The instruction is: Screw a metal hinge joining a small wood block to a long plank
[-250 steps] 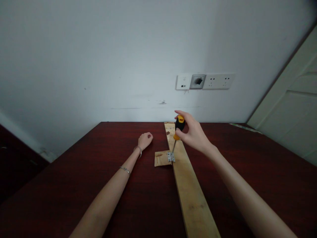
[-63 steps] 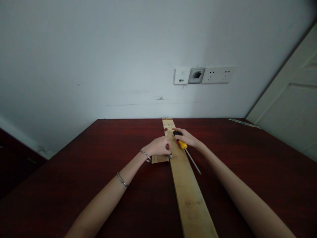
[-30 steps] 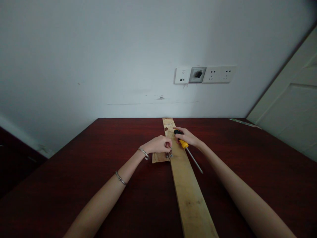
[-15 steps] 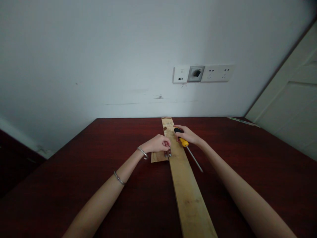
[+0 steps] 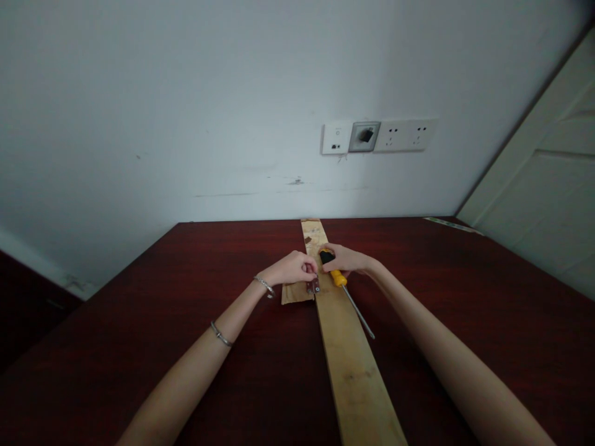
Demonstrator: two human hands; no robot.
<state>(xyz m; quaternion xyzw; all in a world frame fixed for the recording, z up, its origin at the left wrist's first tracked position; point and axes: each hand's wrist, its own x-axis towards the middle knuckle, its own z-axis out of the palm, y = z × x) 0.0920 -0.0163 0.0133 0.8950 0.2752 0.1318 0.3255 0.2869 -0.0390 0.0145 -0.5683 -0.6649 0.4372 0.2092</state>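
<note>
Nearly touching, the left hand (image 5: pixel 289 269) pinches a steel hinge (image 5: pixel 313 285) at the edge of the wooden plank (image 5: pixel 356 365), while the right hand (image 5: pixel 348 259) fists a yellow-handled screwdriver (image 5: pixel 337 275) (shaft slanting back, tip off the hinge).

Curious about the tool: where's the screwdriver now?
Head view: the screwdriver is in the right hand, its shaft crossing the right edge of the wooden plank.

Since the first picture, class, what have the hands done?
The left hand moved from the table onto the metal hinge, taking hold of it. The right hand lifted the screwdriver off the hinge, its shaft now slanting toward the person. The plank stayed put.
</note>
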